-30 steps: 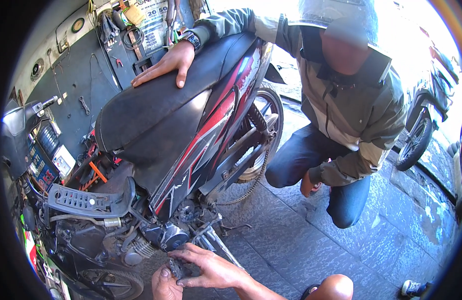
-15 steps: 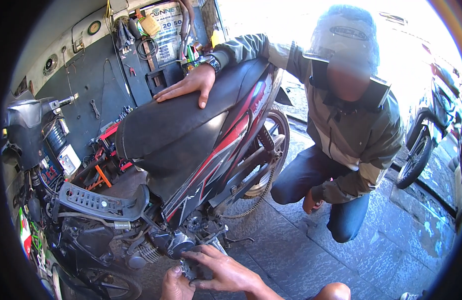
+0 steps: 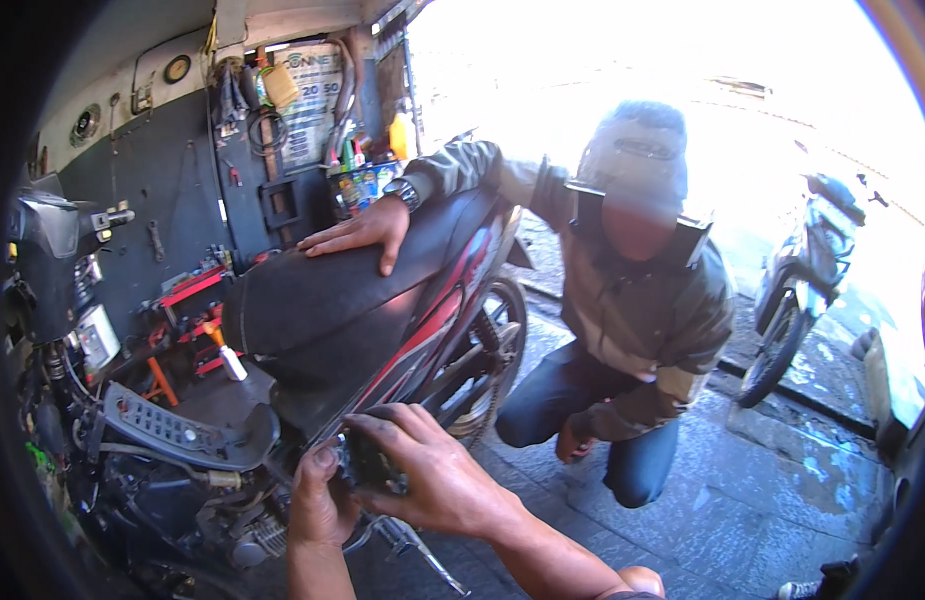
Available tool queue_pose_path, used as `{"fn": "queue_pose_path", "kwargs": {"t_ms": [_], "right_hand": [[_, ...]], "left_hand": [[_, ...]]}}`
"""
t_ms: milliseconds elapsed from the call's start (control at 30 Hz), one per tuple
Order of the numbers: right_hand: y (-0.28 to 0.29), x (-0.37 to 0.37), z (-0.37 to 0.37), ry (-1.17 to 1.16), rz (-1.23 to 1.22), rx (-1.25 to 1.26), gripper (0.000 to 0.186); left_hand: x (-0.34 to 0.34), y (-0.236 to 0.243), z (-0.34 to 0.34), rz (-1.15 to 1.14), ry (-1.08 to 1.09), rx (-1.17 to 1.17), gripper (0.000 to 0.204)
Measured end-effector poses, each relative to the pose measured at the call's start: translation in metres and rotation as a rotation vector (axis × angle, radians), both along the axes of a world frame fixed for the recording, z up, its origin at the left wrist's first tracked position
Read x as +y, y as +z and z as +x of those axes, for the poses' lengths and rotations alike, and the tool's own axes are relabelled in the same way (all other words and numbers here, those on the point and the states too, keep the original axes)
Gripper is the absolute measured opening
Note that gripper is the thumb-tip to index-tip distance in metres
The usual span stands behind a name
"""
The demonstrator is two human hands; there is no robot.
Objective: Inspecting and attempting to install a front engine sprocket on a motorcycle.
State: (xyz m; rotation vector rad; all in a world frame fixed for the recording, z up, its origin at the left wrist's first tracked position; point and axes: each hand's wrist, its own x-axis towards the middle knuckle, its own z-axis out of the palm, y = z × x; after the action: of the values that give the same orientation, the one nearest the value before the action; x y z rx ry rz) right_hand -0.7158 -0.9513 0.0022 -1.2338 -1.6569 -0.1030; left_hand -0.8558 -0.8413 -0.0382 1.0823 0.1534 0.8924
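My left hand (image 3: 320, 500) and my right hand (image 3: 432, 470) are raised together in front of the motorbike (image 3: 352, 290). Between them they grip a small, dark metal sprocket (image 3: 372, 464), partly covered by my fingers. The left hand is closed on its near left side, thumb upward. From above and the right, the fingers and thumb of my right hand curl round it. Behind the hands, the bike's engine (image 3: 267, 530) is partly hidden.
Beyond the bike crouches a helmeted person (image 3: 632, 320), one hand (image 3: 367, 233) resting on the seat. A red tool rack (image 3: 194, 285) and an orange-and-white bottle (image 3: 226, 355) are at left. Another motorbike (image 3: 797, 280) stands outside at right.
Both hands have risen with the sprocket, nearer to my view. My view has also tilted and shifted, bringing the bottle into sight. The other person's hand stays on the seat.
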Motion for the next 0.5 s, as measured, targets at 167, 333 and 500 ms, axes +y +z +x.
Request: {"fn": "queue_pose_path", "kwargs": {"t_ms": [167,333,500], "right_hand": [[-0.016,-0.014,-0.006,-0.094,-0.106,-0.127,0.070],[-0.070,-0.043,0.007,-0.224,-0.217,-0.098,0.068],[-0.121,-0.079,0.017,-0.265,-0.271,0.086,0.067]], "left_hand": [[-0.023,-0.041,0.014,-0.328,0.063,0.025,0.054],[-0.040,-0.097,0.032,-0.477,-0.101,0.107,0.047],[-0.063,-0.144,0.043,-0.240,-0.238,0.361,0.041]]}}
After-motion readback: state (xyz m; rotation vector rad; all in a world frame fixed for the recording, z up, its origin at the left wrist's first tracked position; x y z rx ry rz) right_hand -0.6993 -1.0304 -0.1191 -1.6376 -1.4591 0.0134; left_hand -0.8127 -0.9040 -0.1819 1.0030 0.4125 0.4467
